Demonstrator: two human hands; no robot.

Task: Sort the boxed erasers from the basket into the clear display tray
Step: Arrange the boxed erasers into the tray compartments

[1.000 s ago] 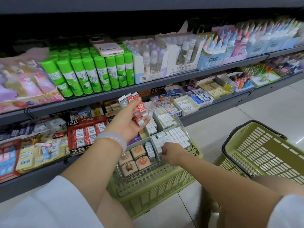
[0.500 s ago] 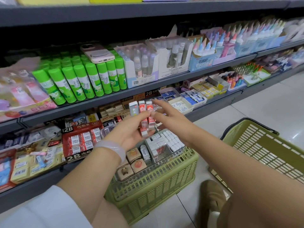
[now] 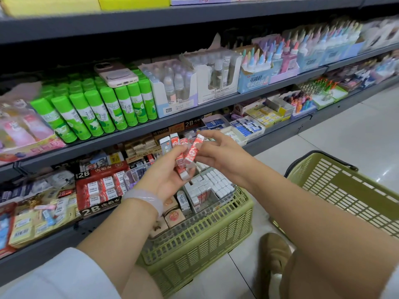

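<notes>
**Both hands on eraser boxes above the tray**

Left hand (image 3: 166, 180) grips a fan of approx 4 boxed erasers (image 3: 172, 145), 1 grey, rest red/white. Right hand (image 3: 218, 154) pinches 1 red eraser box (image 3: 192, 152) at the fan's right edge, btwn both hands. Directly below the hands: clear display tray (image 3: 226, 196) w/ rows of white-ended boxed erasers packed upright, plus a few brown boxes (image 3: 172, 215) in its near part; exact count can't be told. Tray sits on an upturned green crate (image 3: 205, 244). 2nd green basket (image 3: 345, 190) lies right of the right forearm. Pink phone (image 3: 116, 75) rests on green glue sticks (image 3: 97, 108), above the left hand
</notes>
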